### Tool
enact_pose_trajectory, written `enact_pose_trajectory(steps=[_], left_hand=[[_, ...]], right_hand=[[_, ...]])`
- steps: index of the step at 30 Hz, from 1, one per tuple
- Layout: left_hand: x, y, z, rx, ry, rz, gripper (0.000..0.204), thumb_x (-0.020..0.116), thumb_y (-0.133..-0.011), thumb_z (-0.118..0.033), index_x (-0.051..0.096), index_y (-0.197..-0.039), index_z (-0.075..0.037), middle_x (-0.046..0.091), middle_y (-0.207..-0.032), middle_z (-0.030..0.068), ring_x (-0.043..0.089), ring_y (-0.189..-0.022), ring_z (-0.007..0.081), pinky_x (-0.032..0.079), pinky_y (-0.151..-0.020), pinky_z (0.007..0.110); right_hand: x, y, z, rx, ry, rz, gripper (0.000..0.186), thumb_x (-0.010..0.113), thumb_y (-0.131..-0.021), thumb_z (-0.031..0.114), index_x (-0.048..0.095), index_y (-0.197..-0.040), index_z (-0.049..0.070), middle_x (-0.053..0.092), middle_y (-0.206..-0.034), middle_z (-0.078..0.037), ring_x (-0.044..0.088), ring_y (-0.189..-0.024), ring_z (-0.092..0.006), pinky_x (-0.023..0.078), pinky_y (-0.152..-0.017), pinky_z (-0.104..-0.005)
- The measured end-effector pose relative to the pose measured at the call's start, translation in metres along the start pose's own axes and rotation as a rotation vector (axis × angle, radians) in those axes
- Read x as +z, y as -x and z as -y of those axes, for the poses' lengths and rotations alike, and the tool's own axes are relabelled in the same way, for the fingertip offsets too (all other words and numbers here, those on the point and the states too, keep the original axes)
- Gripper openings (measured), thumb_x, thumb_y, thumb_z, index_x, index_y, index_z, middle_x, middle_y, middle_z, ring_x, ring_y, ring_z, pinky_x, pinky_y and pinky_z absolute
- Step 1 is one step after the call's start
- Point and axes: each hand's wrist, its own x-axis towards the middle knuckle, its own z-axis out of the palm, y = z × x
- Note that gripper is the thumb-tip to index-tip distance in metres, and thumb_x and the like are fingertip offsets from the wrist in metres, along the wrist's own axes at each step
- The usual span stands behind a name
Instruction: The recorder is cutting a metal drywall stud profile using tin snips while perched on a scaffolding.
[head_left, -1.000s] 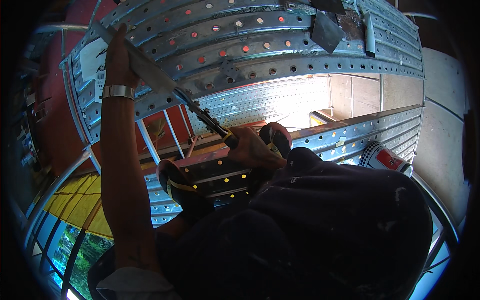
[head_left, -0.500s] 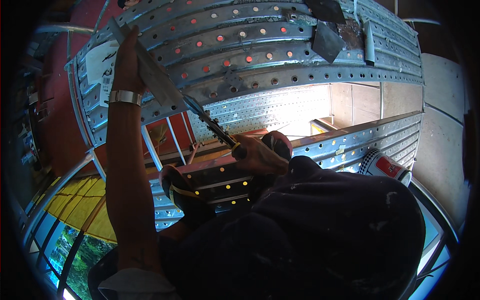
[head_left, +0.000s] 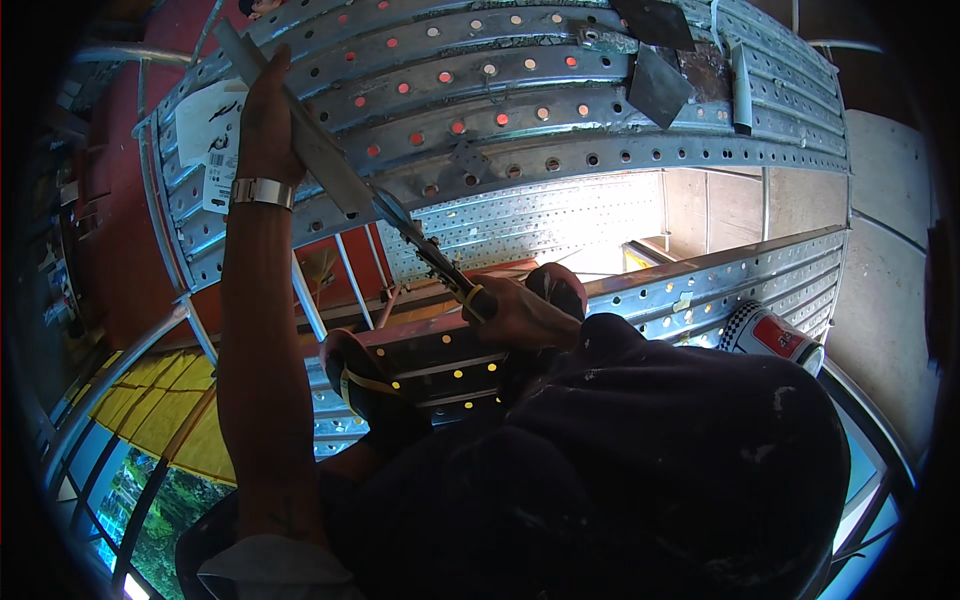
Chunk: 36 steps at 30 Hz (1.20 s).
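My left hand [head_left: 268,130], with a metal watch at its wrist, is closed round a long grey metal channel [head_left: 328,165] that slants down toward the right. My right hand [head_left: 530,315] grips the handles of dark metal snips [head_left: 430,255] with a yellow part by the grip. The snips' jaws meet the lower end of the channel; whether they bite into it I cannot tell. Beneath the channel lies a perforated metal scaffold plank [head_left: 480,100]. A white sheet with a printed label [head_left: 218,150] rests beside my left hand.
Dark flat pieces [head_left: 660,85] and a narrow grey strip [head_left: 740,90] lie on the far plank. A gap separates it from the nearer plank [head_left: 690,290], where a white-and-red bucket [head_left: 770,335] lies tilted. Scaffold tubes [head_left: 308,295] stand at the left. Part of another person [head_left: 264,8] shows at the top.
My left hand and the channel have shifted slightly right in the picture, with the view itself moving a little. Both hands keep their holds.
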Motion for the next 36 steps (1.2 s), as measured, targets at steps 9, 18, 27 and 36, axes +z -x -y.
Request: enact_pose_trajectory(steps=[9, 18, 27, 36], left_hand=[[0.011, 0.016, -0.006, 0.08, 0.046, 0.049, 0.063, 0.065, -0.081, -0.052, 0.049, -0.123, -0.008, 0.053, -0.083, 0.0066, 0.056, -0.062, 0.0189, 0.047, -0.049, 0.035], [0.018, 0.021, -0.006, 0.084, 0.041, 0.002, 0.063, 0.066, -0.082, -0.052, 0.048, -0.123, -0.008, 0.051, -0.082, 0.0063, 0.054, -0.059, 0.017, 0.045, -0.047, 0.033], [0.017, 0.02, -0.004, 0.071, 0.018, 0.004, 0.068, 0.066, -0.081, -0.053, 0.046, -0.128, -0.007, 0.051, -0.09, 0.0068, 0.052, -0.066, 0.0158, 0.046, -0.051, 0.033], [0.001, 0.0, 0.005, 0.06, -0.057, 0.034, 0.07, 0.066, -0.082, -0.052, 0.045, -0.132, -0.007, 0.053, -0.104, 0.0076, 0.053, -0.076, 0.0164, 0.047, -0.058, 0.033]], right_hand=[[0.002, 0.001, 0.003, 0.014, -0.005, -0.048, 0.041, 0.073, -0.07, 0.024, 0.056, -0.096, -0.002, 0.063, -0.091, -0.018, 0.063, -0.087, -0.029, 0.048, -0.077, -0.0382], [0.001, -0.001, 0.0, 0.032, -0.022, -0.045, 0.042, 0.073, -0.071, 0.025, 0.055, -0.097, -0.003, 0.064, -0.091, -0.019, 0.063, -0.088, -0.0305, 0.048, -0.078, -0.0384], [-0.003, 0.001, 0.007, 0.042, -0.02, -0.021, 0.046, 0.075, -0.07, 0.028, 0.055, -0.097, -0.003, 0.064, -0.092, -0.019, 0.063, -0.089, -0.0305, 0.048, -0.078, -0.0381], [-0.001, -0.001, 0.002, 0.067, 0.046, -0.013, 0.056, 0.066, -0.071, 0.012, 0.051, -0.123, 0.001, 0.063, -0.091, -0.008, 0.061, -0.085, -0.0183, 0.049, -0.078, -0.0323]])
